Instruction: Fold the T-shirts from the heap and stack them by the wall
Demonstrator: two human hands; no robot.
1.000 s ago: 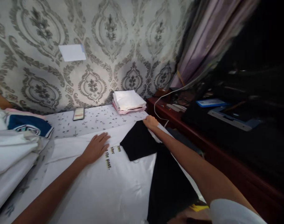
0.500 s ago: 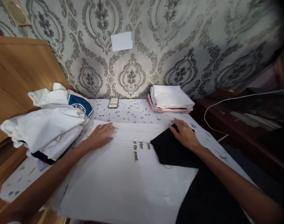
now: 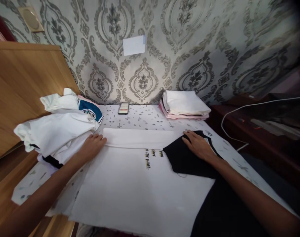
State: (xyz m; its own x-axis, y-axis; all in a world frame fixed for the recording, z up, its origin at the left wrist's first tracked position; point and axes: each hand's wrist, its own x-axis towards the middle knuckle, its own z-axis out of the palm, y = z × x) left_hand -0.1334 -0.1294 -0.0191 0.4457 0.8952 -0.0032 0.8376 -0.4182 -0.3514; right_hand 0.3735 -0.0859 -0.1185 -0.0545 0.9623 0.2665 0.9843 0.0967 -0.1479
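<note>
A white and black garment (image 3: 130, 187) with printed lettering lies spread on the patterned sheet, its far edge folded over in a white strip. At the left end of that strip my left hand (image 3: 94, 144) has its fingers bent together at the cloth's edge; whether they pinch it is hard to tell. My right hand (image 3: 195, 144) rests on the black sleeve part (image 3: 187, 161) at the strip's right end, thumb and fingers apart. Black cloth also extends under my right forearm.
Rumpled clothes (image 3: 58, 126) lie at the left beside a wooden panel (image 3: 29, 72). A folded stack (image 3: 186, 102) sits at the back right, and a phone-like object (image 3: 123, 108) near the wall. A white cable (image 3: 222, 121) hangs at the right.
My left hand has moved left from the top of the folded strip to its end, and its fingers have drawn in. My right hand stays on the black part. The view has shifted slightly.
</note>
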